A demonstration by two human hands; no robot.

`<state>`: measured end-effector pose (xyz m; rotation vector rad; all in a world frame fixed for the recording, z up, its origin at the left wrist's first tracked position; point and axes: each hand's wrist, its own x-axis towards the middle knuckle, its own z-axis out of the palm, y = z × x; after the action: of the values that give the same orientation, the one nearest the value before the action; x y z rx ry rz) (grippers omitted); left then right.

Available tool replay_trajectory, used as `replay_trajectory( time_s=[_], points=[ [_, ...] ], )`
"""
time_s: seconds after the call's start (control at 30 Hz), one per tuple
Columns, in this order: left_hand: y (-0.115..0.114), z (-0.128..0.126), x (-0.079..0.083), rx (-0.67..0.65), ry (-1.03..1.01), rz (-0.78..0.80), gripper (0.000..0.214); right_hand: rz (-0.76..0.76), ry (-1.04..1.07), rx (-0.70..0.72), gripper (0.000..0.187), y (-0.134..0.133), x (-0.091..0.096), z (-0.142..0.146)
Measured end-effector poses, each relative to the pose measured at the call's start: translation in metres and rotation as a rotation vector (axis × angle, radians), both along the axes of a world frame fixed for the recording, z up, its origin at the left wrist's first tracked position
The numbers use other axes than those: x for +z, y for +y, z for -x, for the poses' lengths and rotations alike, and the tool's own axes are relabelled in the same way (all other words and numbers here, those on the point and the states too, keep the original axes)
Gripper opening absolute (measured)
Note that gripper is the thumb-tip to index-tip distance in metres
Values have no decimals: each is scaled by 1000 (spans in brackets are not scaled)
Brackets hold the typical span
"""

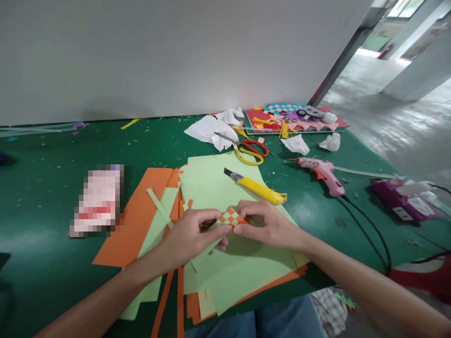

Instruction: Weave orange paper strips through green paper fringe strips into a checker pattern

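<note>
A small woven paper piece (231,217) with an orange and pale green checker pattern is held up between both hands, above a stack of light green paper sheets (243,263). My left hand (197,234) pinches its left side between thumb and fingers. At its right side, my right hand (264,223) grips it the same way. Just beyond the hands, a yellow utility knife (259,188) lies on the green sheets, blade pointing away to the left. Orange paper strips (180,300) run toward the near edge beside my left forearm.
Orange sheets (141,216) and a pixelated pink item (98,199) lie left. Scissors (252,150) with red and yellow handles rest near crumpled tissues (211,131). Right are a pink glue gun (324,173), its cord and a purple power strip (405,199). A wall (158,56) stands behind.
</note>
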<state>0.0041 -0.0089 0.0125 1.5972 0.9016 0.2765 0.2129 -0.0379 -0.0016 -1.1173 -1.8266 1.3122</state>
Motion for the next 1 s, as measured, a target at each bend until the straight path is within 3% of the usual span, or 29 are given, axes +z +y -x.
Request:
replay_trajectory(
  time_s=[0.4,0.57,0.7,1.0],
  points=[
    [-4,-2,0,7,-17,-17,30,40,4,-23,29,-1,-2,1],
    [-1,-1,1,24,-45,46,30,43,73,-34,29,0,0,-3],
    [-1,0,0,21,-91,149,24,-30,76,-112,16,-1,0,-4],
    [-1,-1,-1,10,-115,185,25,-200,58,-145,12,-1,0,-4]
  ],
)
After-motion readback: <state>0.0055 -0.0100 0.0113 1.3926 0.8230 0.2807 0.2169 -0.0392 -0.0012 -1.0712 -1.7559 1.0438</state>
